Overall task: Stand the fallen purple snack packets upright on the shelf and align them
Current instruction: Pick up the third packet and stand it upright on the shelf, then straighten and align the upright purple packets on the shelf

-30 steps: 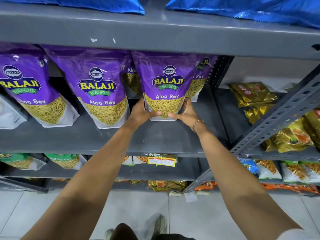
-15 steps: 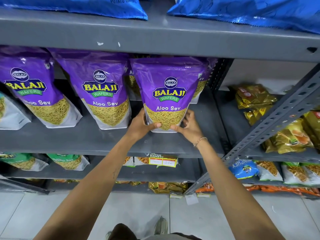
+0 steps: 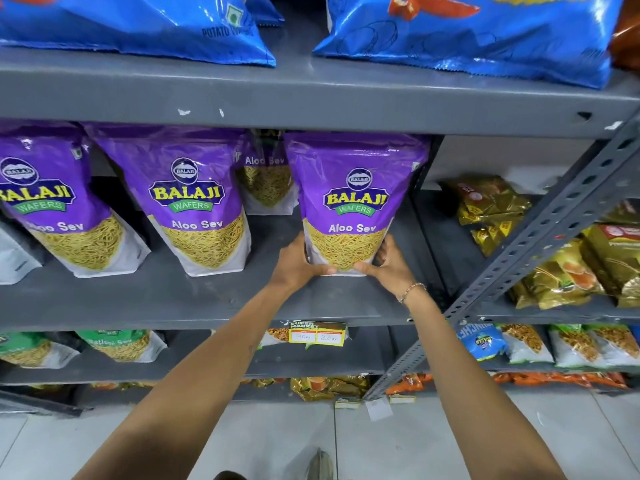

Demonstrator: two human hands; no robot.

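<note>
On grey middle shelf (image 3: 207, 299): left hand (image 3: 298, 265), right hand (image 3: 389, 266) clasp base of upright Aloo Sev packet (image 3: 353, 202). Risk: top-heavy pouch tips forward once released.

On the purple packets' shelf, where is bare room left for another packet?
Bare shelf runs along the front edge below the packets, and between the held packet and the middle packet, though another packet stands behind that gap. Left of the middle packet it is crowded.
</note>
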